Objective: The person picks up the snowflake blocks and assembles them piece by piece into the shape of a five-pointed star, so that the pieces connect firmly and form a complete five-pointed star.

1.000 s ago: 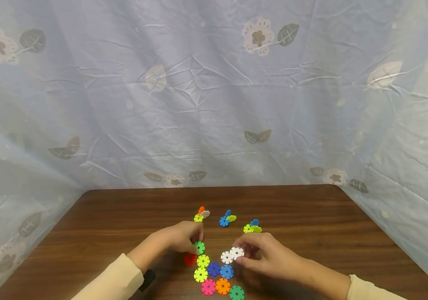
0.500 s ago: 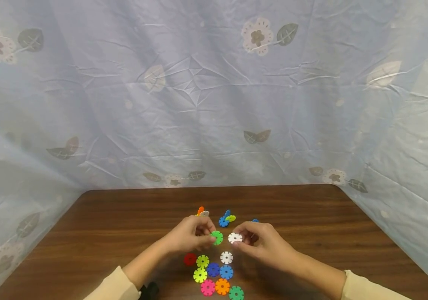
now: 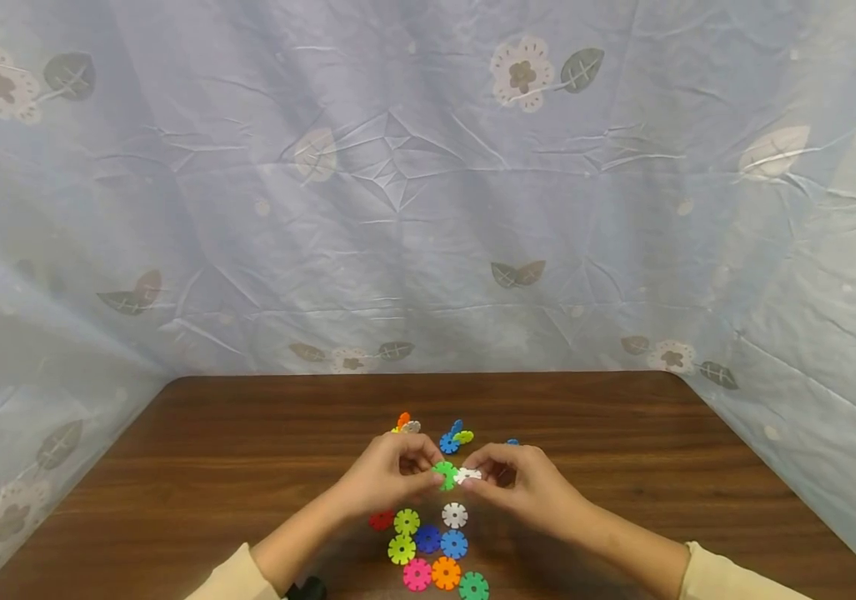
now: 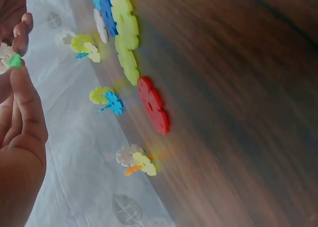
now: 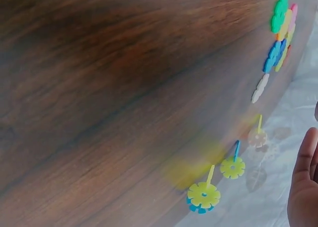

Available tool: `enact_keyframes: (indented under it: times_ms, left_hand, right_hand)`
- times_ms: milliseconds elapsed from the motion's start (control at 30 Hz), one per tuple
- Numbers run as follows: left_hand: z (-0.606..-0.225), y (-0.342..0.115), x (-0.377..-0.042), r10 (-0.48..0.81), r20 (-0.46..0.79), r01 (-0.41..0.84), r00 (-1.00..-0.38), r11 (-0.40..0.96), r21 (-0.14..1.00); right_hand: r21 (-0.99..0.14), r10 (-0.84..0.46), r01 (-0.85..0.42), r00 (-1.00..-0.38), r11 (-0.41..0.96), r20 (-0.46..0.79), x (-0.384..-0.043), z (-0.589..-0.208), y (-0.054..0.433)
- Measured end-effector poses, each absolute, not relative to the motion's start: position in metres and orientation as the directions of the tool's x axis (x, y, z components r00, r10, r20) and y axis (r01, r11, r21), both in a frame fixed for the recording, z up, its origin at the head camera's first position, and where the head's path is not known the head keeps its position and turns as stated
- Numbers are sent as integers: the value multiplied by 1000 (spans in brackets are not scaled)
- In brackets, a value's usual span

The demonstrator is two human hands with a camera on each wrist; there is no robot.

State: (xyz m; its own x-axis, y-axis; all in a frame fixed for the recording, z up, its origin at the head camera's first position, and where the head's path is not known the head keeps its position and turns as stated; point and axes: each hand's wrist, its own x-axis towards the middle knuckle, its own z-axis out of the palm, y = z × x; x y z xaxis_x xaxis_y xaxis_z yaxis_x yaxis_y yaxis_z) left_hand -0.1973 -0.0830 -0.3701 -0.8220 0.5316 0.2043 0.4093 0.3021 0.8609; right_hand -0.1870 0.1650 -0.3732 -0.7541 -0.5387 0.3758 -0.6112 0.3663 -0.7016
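My left hand (image 3: 386, 477) pinches a green notched plastic disc (image 3: 446, 476) between thumb and fingers. Facing it, my right hand (image 3: 528, 487) pinches a white notched disc (image 3: 468, 475), which is turned at a slant. The two discs meet edge to edge above the table; whether their slots interlock I cannot tell. The left wrist view shows the green disc (image 4: 15, 61) against the white one (image 4: 6, 54) at the fingertips. In the right wrist view only part of the right hand (image 5: 304, 180) shows, and its disc is out of frame.
Below the hands lie several loose discs, including a white disc (image 3: 454, 515), a red disc (image 3: 381, 520) and an orange disc (image 3: 446, 572). Behind stand joined clusters: orange-white-yellow (image 4: 136, 160), blue-yellow (image 3: 450, 442) and another yellow-blue (image 5: 203, 194). A curtain borders the wooden table (image 3: 247, 433).
My left hand lifted the green disc from beside the red one and moved right. My right hand raised the white disc away from the other white one. The two held discs came together.
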Motion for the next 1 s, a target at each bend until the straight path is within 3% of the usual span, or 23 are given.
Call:
enact_keyframes:
  times_ms: [333,533,800,1000]
  left_hand:
    - [-372,-78,-193,487,229,403,-843,289,869]
    - [-380,-70,-187,458,202,318,-866,193,928]
    - [-372,-64,-193,389,226,282,-893,93,955]
    - [-367,-70,-198,372,245,294,-895,80,952]
  right_hand:
    - [-777,-563,-547,-765,311,313,-188,-375,164]
    - [-852,-543,-478,-783,213,303,-187,-374,156]
    - [-957,-469,-281,-856,66,219,-191,-358,159]
    - [-981,-471,-193,-868,27,158,-194,-357,169]
